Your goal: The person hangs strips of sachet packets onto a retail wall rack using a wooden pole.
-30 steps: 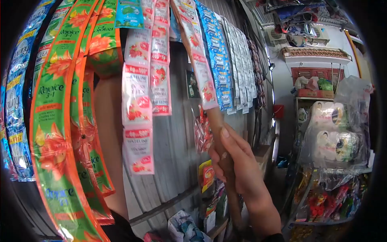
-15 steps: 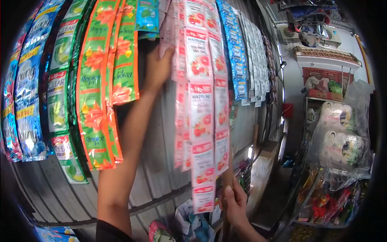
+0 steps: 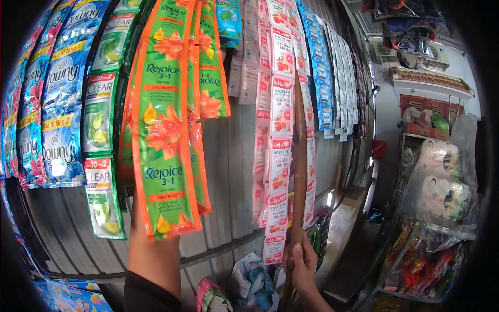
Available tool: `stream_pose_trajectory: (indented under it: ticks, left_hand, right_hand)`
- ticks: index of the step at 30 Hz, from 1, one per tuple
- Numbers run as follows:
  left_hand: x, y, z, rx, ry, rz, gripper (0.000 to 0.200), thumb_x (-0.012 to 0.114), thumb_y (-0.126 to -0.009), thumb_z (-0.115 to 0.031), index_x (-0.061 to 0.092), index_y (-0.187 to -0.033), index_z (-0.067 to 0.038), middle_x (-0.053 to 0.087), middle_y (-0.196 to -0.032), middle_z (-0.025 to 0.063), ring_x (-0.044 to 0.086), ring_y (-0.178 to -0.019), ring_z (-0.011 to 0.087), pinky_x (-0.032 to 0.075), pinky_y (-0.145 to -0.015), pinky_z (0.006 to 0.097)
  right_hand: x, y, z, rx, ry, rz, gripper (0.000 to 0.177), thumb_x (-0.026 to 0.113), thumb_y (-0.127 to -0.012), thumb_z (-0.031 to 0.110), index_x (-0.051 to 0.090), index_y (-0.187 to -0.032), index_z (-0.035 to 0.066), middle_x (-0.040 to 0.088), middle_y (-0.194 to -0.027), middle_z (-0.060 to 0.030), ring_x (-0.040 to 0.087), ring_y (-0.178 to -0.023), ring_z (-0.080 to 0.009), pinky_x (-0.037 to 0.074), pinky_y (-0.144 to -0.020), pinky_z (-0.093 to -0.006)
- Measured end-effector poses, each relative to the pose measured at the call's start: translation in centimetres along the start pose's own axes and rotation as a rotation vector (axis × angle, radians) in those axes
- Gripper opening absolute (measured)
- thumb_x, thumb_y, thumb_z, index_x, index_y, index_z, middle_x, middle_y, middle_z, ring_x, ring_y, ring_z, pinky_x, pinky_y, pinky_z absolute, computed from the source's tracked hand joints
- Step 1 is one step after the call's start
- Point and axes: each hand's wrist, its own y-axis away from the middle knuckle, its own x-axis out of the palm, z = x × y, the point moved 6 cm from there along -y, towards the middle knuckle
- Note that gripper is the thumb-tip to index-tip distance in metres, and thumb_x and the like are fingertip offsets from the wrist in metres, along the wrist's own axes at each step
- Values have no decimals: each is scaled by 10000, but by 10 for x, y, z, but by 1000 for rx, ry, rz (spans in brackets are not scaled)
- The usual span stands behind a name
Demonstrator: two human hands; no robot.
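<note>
Green and orange Rejoice sachet strips (image 3: 165, 130) hang in front of my left forearm, and my left hand is hidden behind them. My right hand (image 3: 301, 260) is closed round a brown wooden stick (image 3: 300, 177) that stands upright. Beside the stick hang pink and white Hazeline strips (image 3: 281, 109), some on each side of it. Green and white Clear strips (image 3: 99, 127) and blue Downy strips (image 3: 61, 104) hang to the left.
Blue sachet strips (image 3: 318, 73) and silvery ones hang right of the Hazeline strips. Behind is a corrugated metal wall (image 3: 223, 171). Wrapped rolls (image 3: 439, 192) stand on a rack at the right. Bags (image 3: 254, 283) lie below.
My left hand has left the top of the Hazeline strips and moved left behind the Rejoice strips. The Rejoice strips now hang nearer the view's middle. The stick shows more fully between the Hazeline strips.
</note>
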Motion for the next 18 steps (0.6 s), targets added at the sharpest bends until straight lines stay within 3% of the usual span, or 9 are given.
stream_pose_trajectory:
  ticks: [2, 6, 12, 16, 18]
  left_hand:
    - [-10, 4, -5, 28, -50, 4, 452, 652, -962, -324, 509, -1211, 25, 579, -1147, 179, 575, -1048, 276, 430, -903, 396]
    - [-8, 7, -6, 85, -122, 15, 389, 627, -976, -325, 526, -1131, 17, 589, -1045, 177, 586, -961, 294, 435, -841, 411]
    - [-4, 11, -12, 208, -213, 0, 336, 589, -997, -327, 550, -1011, 6, 605, -893, 173, 604, -832, 320, 441, -749, 434]
    - [-3, 19, -22, 310, -245, -14, 336, 564, -1011, -328, 566, -931, -1, 615, -791, 170, 616, -745, 338, 445, -687, 450]
    - [2, 24, -29, 367, -275, -14, 348, 551, -1018, -329, 574, -891, -5, 620, -740, 168, 622, -702, 347, 447, -657, 457]
  right_hand:
    - [-1, 2, 3, 48, -22, 9, 465, 493, -1065, 256, 402, -1447, 7, 528, -715, -22, 460, -529, -68, 378, -461, -220]
    - [1, 0, 11, 82, -40, -40, 419, 489, -1066, 263, 438, -1401, 15, 535, -727, -19, 457, -535, -61, 376, -465, -217]
    - [2, -5, 17, 63, 29, -82, 474, 480, -1070, 252, 416, -1478, 20, 572, -775, 2, 463, -552, -40, 393, -478, -219]
    - [6, -33, 33, -122, 16, -144, 487, 470, -1073, 222, 399, -1509, 17, 654, -991, -15, 540, -666, -32, 434, -525, -205]
    - [12, -40, 51, -118, 17, -126, 488, 475, -1072, 221, 401, -1504, 7, 651, -946, -7, 524, -620, -28, 420, -500, -201]
